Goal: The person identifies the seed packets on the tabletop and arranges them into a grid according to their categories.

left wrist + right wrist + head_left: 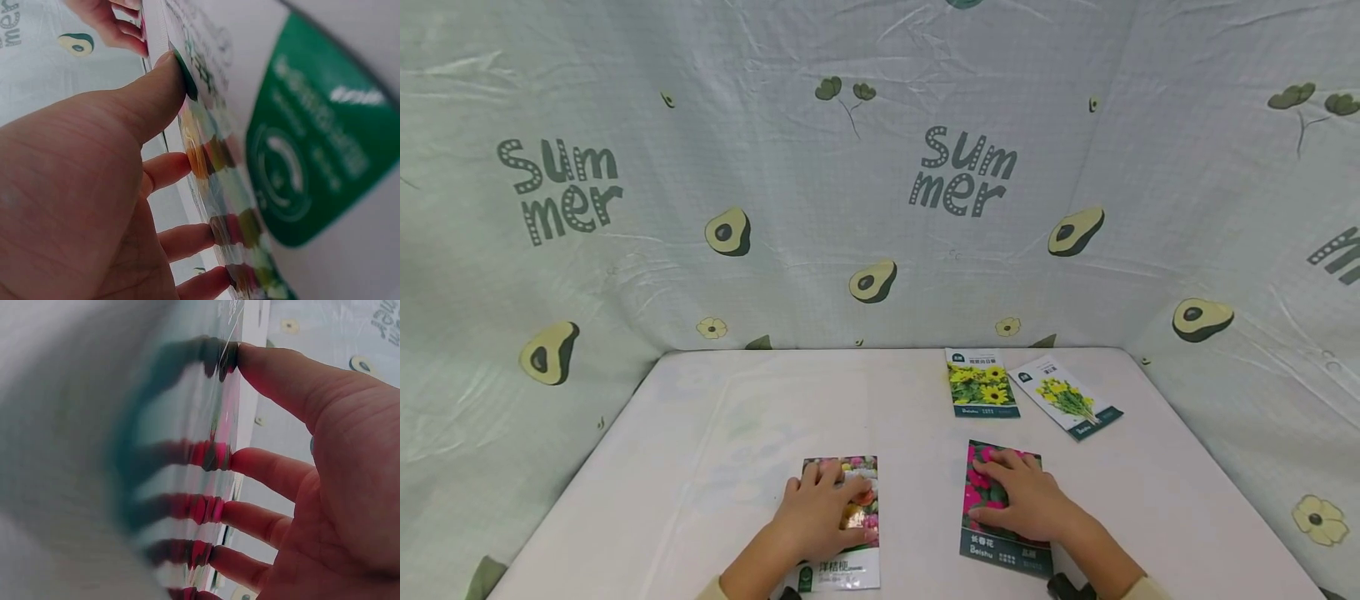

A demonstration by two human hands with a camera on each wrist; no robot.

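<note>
My left hand (820,517) rests on a flower seed packet (853,577) with a white lower band and pastel blooms, at the table's near side. In the left wrist view its thumb and fingertips touch the glossy face of that packet (215,150), a green label showing close up. To the right, my right hand (1026,504) lies over a second seed packet (1000,550), with magenta flowers and a dark teal band. The right wrist view has the spread fingertips of this hand (350,475) touching the shiny packet surface (200,456). Both hands hide part of the pictures.
Farther back on the white table (760,417) lie a yellow daisy seed packet (983,385) and, slanted beside it, a white packet with yellow flowers (1066,397). A pale curtain (790,183) printed with avocados hangs behind the table and along its sides.
</note>
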